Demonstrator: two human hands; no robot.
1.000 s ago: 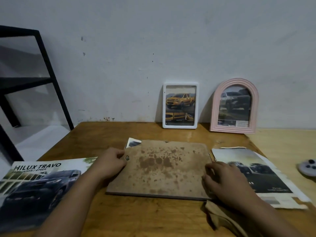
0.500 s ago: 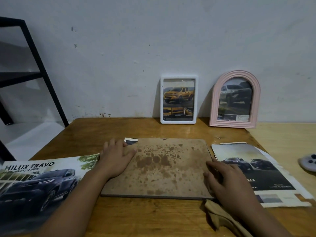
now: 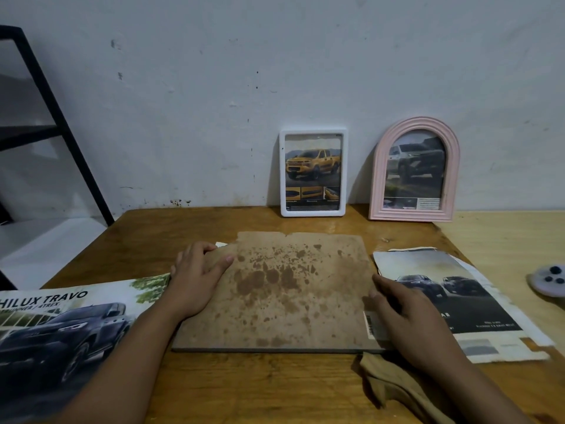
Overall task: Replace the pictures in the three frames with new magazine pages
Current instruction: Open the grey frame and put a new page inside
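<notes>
A large frame lies face down in the middle of the table, its stained brown backing board [image 3: 293, 289] up. My left hand [image 3: 195, 276] rests flat on the board's left edge, fingers spread. At the right edge my right hand [image 3: 409, 316] presses down beside a barcode sticker [image 3: 371, 324]. A white rectangular frame [image 3: 313, 172] with a yellow truck picture and a pink arched frame [image 3: 414, 169] with a grey truck picture lean on the wall. A paper corner [image 3: 220, 244] pokes out under the board's far left.
A car magazine [image 3: 67, 325] titled HILUX TRAVO lies open at the left front. Torn magazine pages [image 3: 464, 298] with dark trucks lie at the right. A tan cloth [image 3: 394, 387] sits by my right wrist. A small grey gadget [image 3: 548, 281] rests far right. A black shelf [image 3: 39, 130] stands at left.
My left hand has slid from the board's left corner to lie flat on its edge. My right hand shifted slightly along the right edge. The view came closer.
</notes>
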